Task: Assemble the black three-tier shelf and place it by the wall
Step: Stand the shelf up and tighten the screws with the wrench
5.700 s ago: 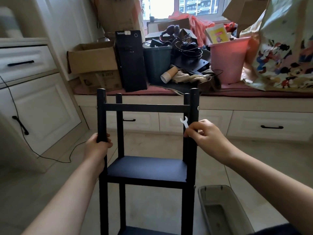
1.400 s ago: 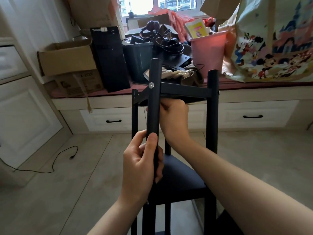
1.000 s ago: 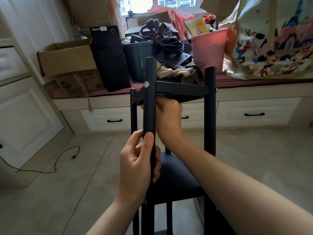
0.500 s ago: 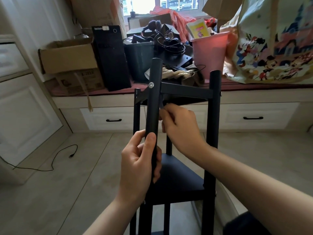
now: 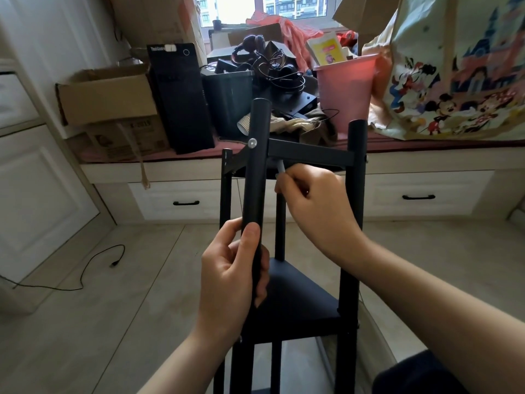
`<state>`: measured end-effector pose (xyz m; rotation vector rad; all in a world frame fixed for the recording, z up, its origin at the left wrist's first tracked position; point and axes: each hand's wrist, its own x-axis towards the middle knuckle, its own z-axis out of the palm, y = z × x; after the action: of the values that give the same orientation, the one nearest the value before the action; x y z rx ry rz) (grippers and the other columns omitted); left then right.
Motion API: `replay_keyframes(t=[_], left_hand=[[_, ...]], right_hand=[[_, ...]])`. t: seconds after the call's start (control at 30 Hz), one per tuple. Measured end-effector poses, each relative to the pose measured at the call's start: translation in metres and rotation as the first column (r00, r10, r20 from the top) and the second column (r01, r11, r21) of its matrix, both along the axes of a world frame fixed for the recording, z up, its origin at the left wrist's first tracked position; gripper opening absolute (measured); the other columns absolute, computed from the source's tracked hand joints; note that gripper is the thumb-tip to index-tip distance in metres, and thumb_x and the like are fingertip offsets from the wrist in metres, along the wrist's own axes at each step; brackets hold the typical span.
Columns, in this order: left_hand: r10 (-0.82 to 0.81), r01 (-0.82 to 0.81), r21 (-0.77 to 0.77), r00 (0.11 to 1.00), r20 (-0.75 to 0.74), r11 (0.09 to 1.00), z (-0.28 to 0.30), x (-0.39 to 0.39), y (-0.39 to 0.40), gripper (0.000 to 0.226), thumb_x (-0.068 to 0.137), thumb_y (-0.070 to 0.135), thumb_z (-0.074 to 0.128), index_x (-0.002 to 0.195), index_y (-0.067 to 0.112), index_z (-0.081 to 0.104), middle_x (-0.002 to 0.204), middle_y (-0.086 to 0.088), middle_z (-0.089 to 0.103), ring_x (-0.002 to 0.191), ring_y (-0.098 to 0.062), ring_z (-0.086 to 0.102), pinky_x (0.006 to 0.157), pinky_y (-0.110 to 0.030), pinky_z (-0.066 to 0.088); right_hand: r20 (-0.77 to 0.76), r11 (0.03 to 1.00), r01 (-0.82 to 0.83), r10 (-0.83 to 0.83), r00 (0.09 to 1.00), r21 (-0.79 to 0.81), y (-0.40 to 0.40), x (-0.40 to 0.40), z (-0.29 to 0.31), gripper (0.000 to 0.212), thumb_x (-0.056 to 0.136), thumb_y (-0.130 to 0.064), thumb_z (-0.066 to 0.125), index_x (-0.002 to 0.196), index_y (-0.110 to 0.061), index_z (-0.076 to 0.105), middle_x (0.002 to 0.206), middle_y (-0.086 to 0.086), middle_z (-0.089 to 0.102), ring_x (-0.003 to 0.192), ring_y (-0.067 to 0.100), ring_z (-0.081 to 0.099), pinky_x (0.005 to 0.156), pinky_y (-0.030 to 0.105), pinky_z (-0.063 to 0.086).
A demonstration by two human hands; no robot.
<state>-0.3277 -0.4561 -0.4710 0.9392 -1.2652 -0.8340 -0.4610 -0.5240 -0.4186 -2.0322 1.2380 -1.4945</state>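
The shelf (image 5: 301,297) stands upright on the floor just in front of the person, its near post (image 5: 255,166) running top to bottom. The left hand (image 5: 230,280) is wrapped around that post, low down. The right hand (image 5: 315,206) is the nearer one to the joint — it pinches a small spanner (image 5: 281,168) whose tip points up and left, under the top rail (image 5: 309,156), just right of the silver bolt head (image 5: 252,142). Half a second ago this hand sat closer against the post; it has since drawn slightly right — the spanner now shows.
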Motion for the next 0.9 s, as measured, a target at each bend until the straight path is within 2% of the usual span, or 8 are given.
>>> replay_keyframes(t=[0.13,0.23,0.3,0.37,0.6,0.77,0.87,0.9], left_hand=[[-0.003,0.003,-0.005,1.0,0.002,1.0,0.0,0.0,-0.001,0.024,0.097,0.04,0.05,0.083,0.022,0.058,0.057,-0.005,0.055,0.036,-0.018,0.043,0.034,-0.023,0.035],[-0.004,0.004,-0.005,1.0,-0.004,1.0,0.0,-0.001,-0.001,0.024,0.096,0.041,0.05,0.083,0.022,0.058,0.056,-0.003,0.054,0.036,-0.018,0.042,0.034,-0.023,0.035],[-0.003,0.003,-0.006,1.0,-0.004,1.0,0.0,-0.001,-0.001,0.024,0.096,0.041,0.05,0.085,0.021,0.058,0.056,-0.003,0.054,0.036,-0.018,0.043,0.034,-0.022,0.035],[0.0,0.0,-0.011,1.0,0.0,1.0,-0.001,-0.001,-0.001,0.025,0.097,0.04,0.05,0.087,0.018,0.057,0.056,-0.003,0.054,0.035,-0.017,0.043,0.034,-0.022,0.035],[-0.002,0.002,0.003,1.0,-0.018,1.0,0.0,0.001,-0.001,0.026,0.097,0.04,0.05,0.089,0.016,0.057,0.057,-0.003,0.054,0.036,-0.018,0.042,0.034,-0.023,0.035],[0.009,-0.008,0.017,0.999,-0.038,1.0,0.0,0.002,0.0,0.028,0.096,0.04,0.051,0.094,0.013,0.056,0.057,-0.005,0.054,0.036,-0.018,0.042,0.032,-0.023,0.035],[0.004,-0.004,0.013,0.999,-0.051,1.0,-0.001,0.002,-0.001,0.025,0.095,0.041,0.052,0.089,0.018,0.058,0.057,-0.008,0.053,0.035,-0.02,0.04,0.033,-0.023,0.034],[0.005,-0.005,0.011,0.999,-0.05,1.0,-0.001,0.002,-0.001,0.025,0.095,0.042,0.052,0.087,0.019,0.058,0.057,-0.009,0.052,0.035,-0.02,0.039,0.033,-0.022,0.034]], right_hand=[[0.016,1.0,0.02,-0.019,1.0,-0.024,-0.001,0.001,0.003,0.022,0.098,-0.016,0.058,0.087,-0.005,0.073,0.075,0.0,0.07,0.07,0.011,0.064,0.066,0.028,0.05],[0.016,0.999,0.032,-0.032,0.999,-0.041,-0.002,0.003,0.003,0.023,0.098,-0.017,0.058,0.084,-0.004,0.072,0.068,0.005,0.067,0.062,0.015,0.063,0.062,0.032,0.049],[0.02,0.999,0.031,-0.03,0.999,-0.037,-0.003,0.003,0.002,0.024,0.098,-0.017,0.058,0.084,-0.005,0.072,0.061,0.001,0.065,0.055,0.009,0.061,0.054,0.022,0.046],[0.03,1.0,0.024,-0.023,0.999,-0.016,-0.004,0.005,0.001,0.024,0.098,-0.017,0.058,0.084,-0.007,0.074,0.061,-0.006,0.068,0.051,0.0,0.059,0.053,0.012,0.041],[0.092,1.0,0.024,-0.024,0.995,-0.004,-0.009,0.016,-0.003,0.025,0.098,-0.015,0.058,0.084,-0.006,0.076,0.072,-0.006,0.074,0.055,-0.002,0.062,0.057,0.01,0.044],[0.178,1.0,0.01,-0.009,0.984,-0.004,-0.015,0.03,-0.008,0.026,0.098,-0.014,0.058,0.081,-0.003,0.074,0.069,-0.005,0.07,0.066,-0.001,0.065,0.066,0.022,0.054],[0.208,1.0,0.023,-0.019,0.978,-0.019,-0.019,0.038,-0.012,0.03,0.099,-0.016,0.057,0.077,-0.001,0.071,0.067,0.004,0.07,0.063,0.014,0.066,0.067,0.037,0.054],[0.22,0.999,0.024,-0.018,0.975,-0.028,-0.021,0.04,-0.013,0.031,0.099,-0.016,0.058,0.076,0.0,0.07,0.065,0.005,0.069,0.062,0.016,0.065,0.066,0.037,0.053]])
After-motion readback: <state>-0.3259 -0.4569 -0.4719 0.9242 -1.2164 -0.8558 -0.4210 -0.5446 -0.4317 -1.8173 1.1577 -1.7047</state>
